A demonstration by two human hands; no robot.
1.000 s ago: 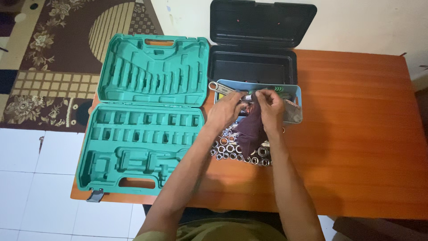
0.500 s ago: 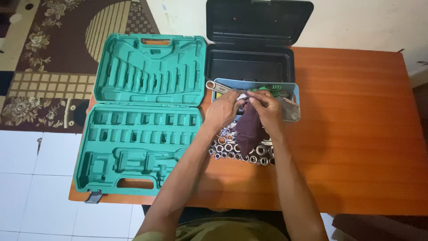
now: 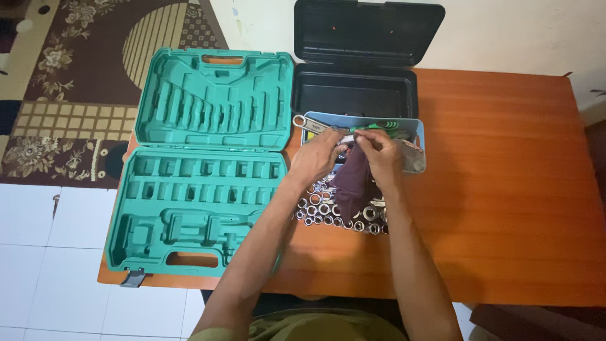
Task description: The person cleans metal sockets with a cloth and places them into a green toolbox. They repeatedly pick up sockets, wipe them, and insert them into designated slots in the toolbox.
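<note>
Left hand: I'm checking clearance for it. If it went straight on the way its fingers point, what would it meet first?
Probably the light blue tray and the wrench lying across its rim, just beyond the left hand; depth is unclear.

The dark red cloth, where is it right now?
In the head view the dark red cloth hangs between both hands, above the sockets and just in front of the blue tray.

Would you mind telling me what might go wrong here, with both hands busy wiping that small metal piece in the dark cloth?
The dark cloth hangs over the loose sockets; it might drag some, and round ones could roll across the wooden table. The small metal piece, pinched between the left hand and right hand, may slip into the blue tray. The green case overhangs the table edge, so a bump might tip it.
</note>
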